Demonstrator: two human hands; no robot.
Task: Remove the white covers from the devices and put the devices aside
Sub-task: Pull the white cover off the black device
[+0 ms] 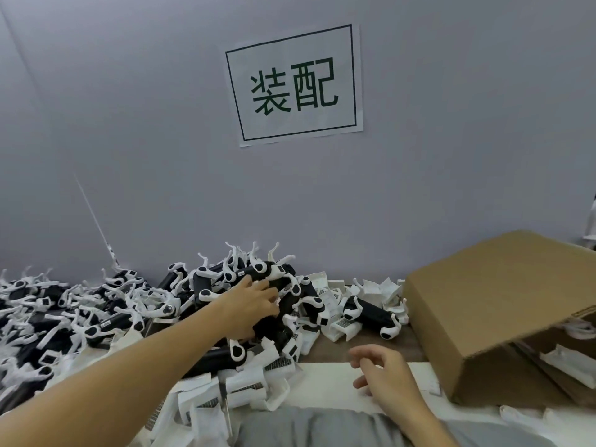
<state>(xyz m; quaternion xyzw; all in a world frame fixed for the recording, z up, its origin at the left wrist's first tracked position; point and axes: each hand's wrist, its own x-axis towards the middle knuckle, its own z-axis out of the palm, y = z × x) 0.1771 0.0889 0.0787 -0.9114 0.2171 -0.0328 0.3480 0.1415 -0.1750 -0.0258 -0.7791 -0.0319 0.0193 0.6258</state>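
A big pile of black devices (206, 304) with white covers (206, 295) lies on the tabletop (380, 343), left of a brown cardboard box (503, 304). The left hand (258, 304) reaches into the middle of the pile, and its fingers (254, 282) are spread and rest on the devices. I cannot tell if they grip one. The right hand (383, 372) hangs near the front of the box, over a white sheet (325, 385). Its fingers are loosely curled and hold nothing. Loose white covers lie at the front of the pile. A paper sign (295, 85) hangs on the wall above the pile.
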